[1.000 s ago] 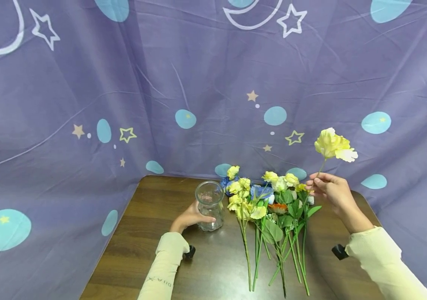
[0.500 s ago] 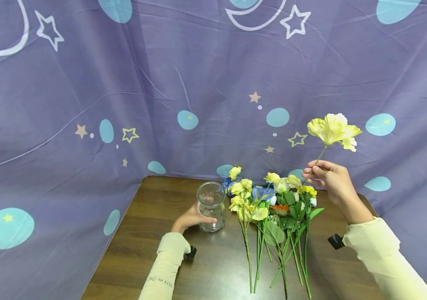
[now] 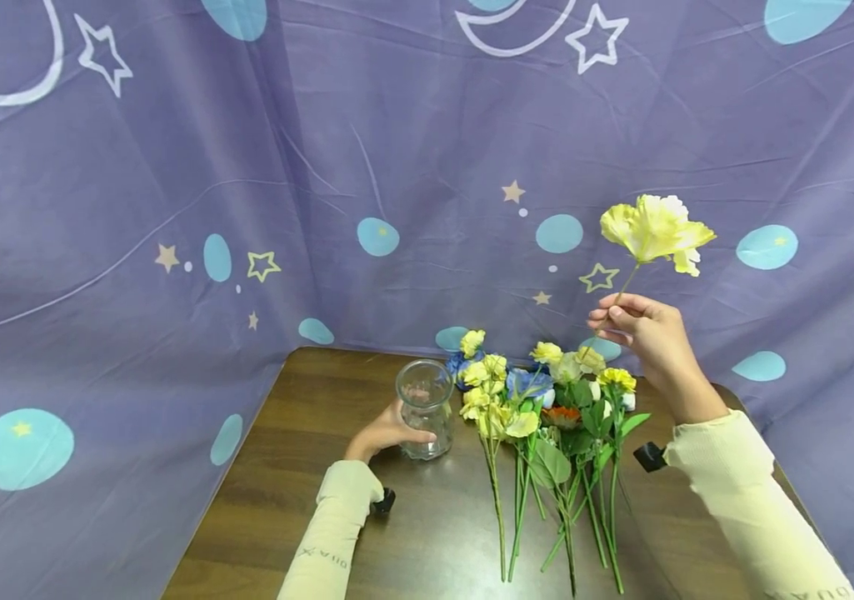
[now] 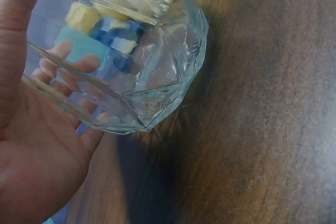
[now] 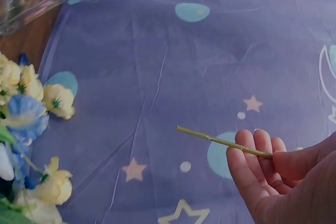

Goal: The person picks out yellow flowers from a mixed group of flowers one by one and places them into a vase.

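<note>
Over the table's far right corner, seen from my head, my right hand (image 3: 651, 333) pinches a yellow flower (image 3: 655, 229) upright, well above the bunch of flowers (image 3: 546, 408). My left hand (image 3: 385, 433) curls round the glass vase (image 3: 423, 408) standing near the table (image 3: 307, 467) middle.

At my left wrist, the fingers (image 4: 58, 72) wrap the vase's wall, bare wood to its right.

At my right wrist, the stem's (image 5: 220, 141) cut end juts free over the backdrop cloth (image 5: 210, 66).
</note>
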`<action>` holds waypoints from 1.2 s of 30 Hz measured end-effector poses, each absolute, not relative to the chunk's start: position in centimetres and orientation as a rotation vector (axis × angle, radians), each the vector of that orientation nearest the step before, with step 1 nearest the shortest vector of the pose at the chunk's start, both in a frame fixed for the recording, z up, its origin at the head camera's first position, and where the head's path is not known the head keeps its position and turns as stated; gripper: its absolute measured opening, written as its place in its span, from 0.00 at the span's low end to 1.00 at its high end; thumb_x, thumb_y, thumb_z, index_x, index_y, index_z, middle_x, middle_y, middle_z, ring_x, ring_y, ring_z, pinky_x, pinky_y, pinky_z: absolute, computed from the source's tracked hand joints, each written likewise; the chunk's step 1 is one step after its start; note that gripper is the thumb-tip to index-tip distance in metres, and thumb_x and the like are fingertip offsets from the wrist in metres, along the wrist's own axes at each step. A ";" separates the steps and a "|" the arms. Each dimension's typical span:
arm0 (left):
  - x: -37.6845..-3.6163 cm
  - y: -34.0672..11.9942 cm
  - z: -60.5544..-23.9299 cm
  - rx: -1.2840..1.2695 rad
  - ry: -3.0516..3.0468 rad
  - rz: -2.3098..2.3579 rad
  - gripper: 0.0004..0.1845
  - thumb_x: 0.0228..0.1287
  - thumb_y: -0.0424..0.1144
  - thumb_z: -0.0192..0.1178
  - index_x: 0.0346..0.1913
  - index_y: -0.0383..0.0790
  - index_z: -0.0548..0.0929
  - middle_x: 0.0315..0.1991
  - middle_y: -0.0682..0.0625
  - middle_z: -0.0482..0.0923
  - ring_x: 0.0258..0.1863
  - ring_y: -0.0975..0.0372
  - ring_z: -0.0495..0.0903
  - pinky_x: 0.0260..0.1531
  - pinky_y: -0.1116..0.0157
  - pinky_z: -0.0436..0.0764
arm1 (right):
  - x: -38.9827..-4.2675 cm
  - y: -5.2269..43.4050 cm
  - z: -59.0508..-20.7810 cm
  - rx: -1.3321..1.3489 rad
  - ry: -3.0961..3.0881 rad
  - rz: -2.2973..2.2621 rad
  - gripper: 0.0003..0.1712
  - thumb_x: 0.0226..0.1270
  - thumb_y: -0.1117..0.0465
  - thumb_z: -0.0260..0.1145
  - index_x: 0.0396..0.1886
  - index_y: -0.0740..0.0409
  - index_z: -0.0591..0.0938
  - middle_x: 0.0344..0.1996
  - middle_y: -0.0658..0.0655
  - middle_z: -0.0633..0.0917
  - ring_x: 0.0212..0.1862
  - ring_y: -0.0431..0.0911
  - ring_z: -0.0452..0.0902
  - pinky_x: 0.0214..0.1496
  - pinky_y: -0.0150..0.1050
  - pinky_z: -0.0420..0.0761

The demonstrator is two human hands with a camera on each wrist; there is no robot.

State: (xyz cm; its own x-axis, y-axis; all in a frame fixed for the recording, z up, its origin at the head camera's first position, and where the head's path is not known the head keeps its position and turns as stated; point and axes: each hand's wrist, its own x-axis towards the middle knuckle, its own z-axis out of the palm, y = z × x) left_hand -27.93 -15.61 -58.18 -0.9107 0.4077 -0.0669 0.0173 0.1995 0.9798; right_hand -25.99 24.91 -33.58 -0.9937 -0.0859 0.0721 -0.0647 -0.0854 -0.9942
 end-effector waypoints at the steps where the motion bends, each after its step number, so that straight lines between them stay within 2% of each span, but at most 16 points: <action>1: -27.9 -15.6 -58.2 0.395 2.164 1.767 0.48 0.52 0.33 0.78 0.74 0.43 0.62 0.69 0.37 0.71 0.67 0.45 0.73 0.68 0.48 0.74 | -26.0 24.6 -33.4 -0.181 2.111 -2.299 0.09 0.79 0.66 0.57 0.44 0.56 0.84 0.35 0.48 0.91 0.40 0.39 0.89 0.48 0.32 0.87; 7: -27.9 -15.6 -58.3 0.382 2.167 1.758 0.46 0.53 0.31 0.77 0.73 0.45 0.63 0.69 0.38 0.71 0.67 0.46 0.73 0.67 0.48 0.75 | -26.1 23.1 -32.4 -0.207 2.093 -2.310 0.09 0.78 0.67 0.57 0.44 0.56 0.84 0.35 0.48 0.91 0.39 0.39 0.89 0.47 0.31 0.87; 12: -27.9 -15.5 -58.3 0.399 2.167 1.760 0.45 0.54 0.31 0.76 0.73 0.42 0.62 0.68 0.34 0.71 0.67 0.44 0.73 0.66 0.48 0.76 | -26.1 22.1 -31.8 -0.207 2.083 -2.310 0.10 0.78 0.67 0.57 0.42 0.55 0.85 0.34 0.48 0.91 0.39 0.39 0.89 0.48 0.31 0.87; 18: -27.7 -15.6 -58.3 0.383 2.178 1.754 0.45 0.54 0.31 0.76 0.73 0.42 0.62 0.69 0.34 0.69 0.66 0.45 0.73 0.65 0.49 0.77 | -26.4 20.9 -31.3 -0.241 2.086 -2.295 0.09 0.78 0.69 0.56 0.45 0.59 0.84 0.33 0.49 0.91 0.39 0.39 0.89 0.50 0.32 0.86; 23: -27.9 -15.7 -58.1 0.369 2.182 1.741 0.45 0.54 0.33 0.76 0.72 0.43 0.62 0.69 0.35 0.69 0.67 0.45 0.72 0.65 0.49 0.77 | -26.9 19.6 -30.7 -0.269 2.118 -2.270 0.10 0.78 0.68 0.57 0.43 0.56 0.85 0.33 0.48 0.91 0.39 0.39 0.89 0.49 0.32 0.87; 26: -28.1 -15.7 -58.0 0.364 2.180 1.754 0.45 0.53 0.31 0.76 0.72 0.43 0.63 0.69 0.35 0.69 0.67 0.44 0.72 0.65 0.48 0.76 | -27.3 18.7 -30.4 -0.298 2.155 -2.243 0.09 0.78 0.68 0.57 0.49 0.62 0.83 0.33 0.47 0.91 0.39 0.39 0.89 0.49 0.32 0.87; 30: -28.2 -15.6 -57.8 0.368 2.177 1.769 0.45 0.53 0.30 0.76 0.72 0.43 0.62 0.69 0.35 0.69 0.67 0.44 0.72 0.66 0.47 0.76 | -27.6 17.3 -30.4 -0.350 2.227 -2.180 0.16 0.79 0.68 0.56 0.58 0.75 0.77 0.33 0.45 0.90 0.39 0.37 0.88 0.50 0.32 0.87; 36: -27.8 -15.5 -58.1 0.376 2.173 1.755 0.45 0.54 0.32 0.76 0.72 0.43 0.62 0.71 0.37 0.68 0.68 0.45 0.72 0.65 0.50 0.77 | -27.2 15.8 -30.8 -0.366 2.294 -2.060 0.18 0.80 0.67 0.55 0.59 0.77 0.76 0.34 0.45 0.89 0.41 0.38 0.88 0.53 0.35 0.86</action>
State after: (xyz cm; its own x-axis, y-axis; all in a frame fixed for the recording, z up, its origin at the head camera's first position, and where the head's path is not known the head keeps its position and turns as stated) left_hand -27.77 -15.46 -58.12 -0.9137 0.3978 -0.0831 0.0025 0.2098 0.9777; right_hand -27.15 15.81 -30.79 -0.9715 -0.1987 0.1290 -0.1496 0.0922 -0.9844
